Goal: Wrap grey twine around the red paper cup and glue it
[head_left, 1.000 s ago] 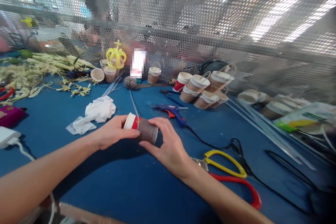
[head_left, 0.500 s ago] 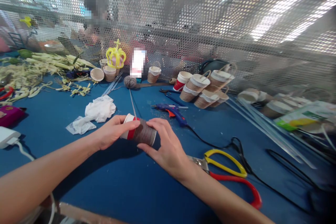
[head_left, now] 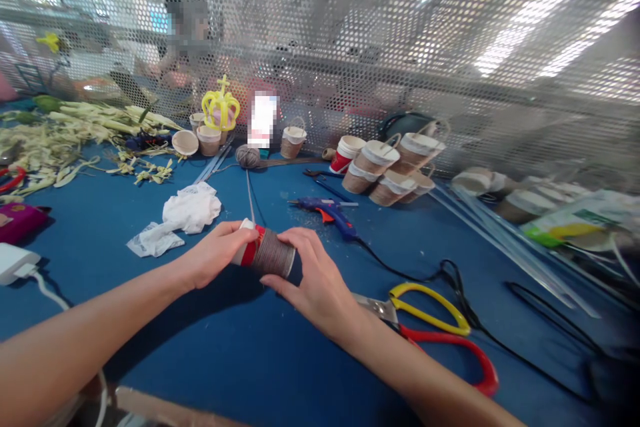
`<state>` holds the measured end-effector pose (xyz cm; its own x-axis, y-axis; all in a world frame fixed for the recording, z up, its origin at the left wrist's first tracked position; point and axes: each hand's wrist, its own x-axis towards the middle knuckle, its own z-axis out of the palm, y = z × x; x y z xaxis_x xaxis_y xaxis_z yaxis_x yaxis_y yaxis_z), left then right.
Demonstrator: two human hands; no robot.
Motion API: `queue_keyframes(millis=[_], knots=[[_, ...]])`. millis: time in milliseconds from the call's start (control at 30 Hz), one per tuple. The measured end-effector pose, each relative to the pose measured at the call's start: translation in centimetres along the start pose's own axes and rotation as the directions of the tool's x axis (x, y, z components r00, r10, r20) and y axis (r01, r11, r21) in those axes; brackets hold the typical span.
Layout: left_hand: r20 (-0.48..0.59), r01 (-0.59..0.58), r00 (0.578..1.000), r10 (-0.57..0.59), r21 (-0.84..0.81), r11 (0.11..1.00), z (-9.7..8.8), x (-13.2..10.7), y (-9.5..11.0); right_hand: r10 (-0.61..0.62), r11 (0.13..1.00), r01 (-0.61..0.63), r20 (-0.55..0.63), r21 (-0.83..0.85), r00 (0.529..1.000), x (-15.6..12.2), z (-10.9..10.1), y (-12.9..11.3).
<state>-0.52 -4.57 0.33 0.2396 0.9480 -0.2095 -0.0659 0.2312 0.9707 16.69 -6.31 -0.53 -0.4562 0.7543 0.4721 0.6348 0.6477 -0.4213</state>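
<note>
Between my two hands a paper cup [head_left: 274,255] lies on its side, raised above the blue table. Grey-brown yarn is wound around much of its wall, and a red and white band stays bare near the left end. My left hand [head_left: 224,250] grips that left end, thumb on top. Around the yarn-covered right end curve the thumb and fingers of my right hand [head_left: 315,280]. A taut strand of yarn [head_left: 251,199] runs from the cup back to a grey yarn ball [head_left: 247,156].
A blue glue gun [head_left: 327,211] lies behind my right hand, its black cord trailing right. Scissors [head_left: 430,310] with yellow and red handles lie beside my right forearm. Crumpled white cloth [head_left: 190,208] is at left. Several wrapped cups [head_left: 375,159] stand before the perforated metal screen [head_left: 320,33].
The cup has turned slightly in my hands, and the strand now meets it a little further left. My left thumb has shifted left along the cup.
</note>
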Motion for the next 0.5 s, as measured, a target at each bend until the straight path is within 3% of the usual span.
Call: queue_keyframes(millis=[133,233,300,500], knots=[[0.036,-0.071,0.997,0.065,0.207,0.976,-0.1,-0.2,0.2,0.187,0.982,-0.189,-0.082,-0.012,0.979,1.6,-2.7,1.8],[0.085,-0.148,0.988,0.127,0.33,0.932,-0.1,-0.5,0.3,0.452,0.857,-0.469,-0.128,-0.213,0.883,3.2,-5.3,4.5],[0.107,-0.192,0.981,0.164,0.347,0.918,-0.2,-0.5,0.2,0.519,0.805,-0.526,-0.105,-0.273,0.848,3.8,-6.2,6.5],[0.156,-0.239,0.968,0.195,0.356,0.903,-0.4,-0.6,-0.2,0.622,0.751,-0.6,-0.007,-0.275,0.783,4.1,-4.1,9.4]])
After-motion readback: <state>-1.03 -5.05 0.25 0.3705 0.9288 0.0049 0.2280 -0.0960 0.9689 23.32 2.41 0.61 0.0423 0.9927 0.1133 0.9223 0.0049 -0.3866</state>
